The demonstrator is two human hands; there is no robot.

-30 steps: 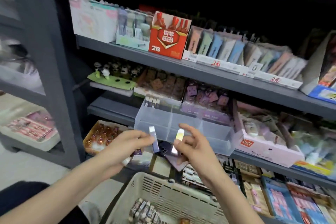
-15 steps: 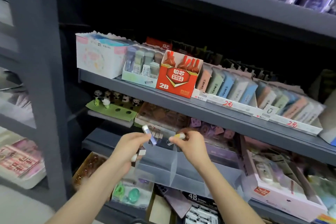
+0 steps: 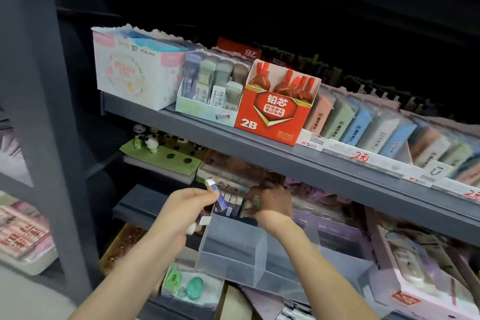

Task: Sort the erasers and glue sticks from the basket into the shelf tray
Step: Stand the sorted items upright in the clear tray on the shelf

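A clear plastic shelf tray sits on the middle shelf, with a row of erasers standing at its back. My left hand pinches a white and purple eraser above the tray's left compartment, and more white pieces show under its curled fingers. My right hand reaches into the shadow under the upper shelf, over the back of the tray, gripping a small pale item. The basket is out of view.
The grey upper shelf hangs just above both hands and carries a red 2B lead box and pastel packets. Panda figures on a green card stand left of the tray. Boxes of goods crowd the shelf below.
The view has tilted up and the basket has dropped out of sight. Both hands have moved from in front of the tray to its back, the right going deeper under the upper shelf.
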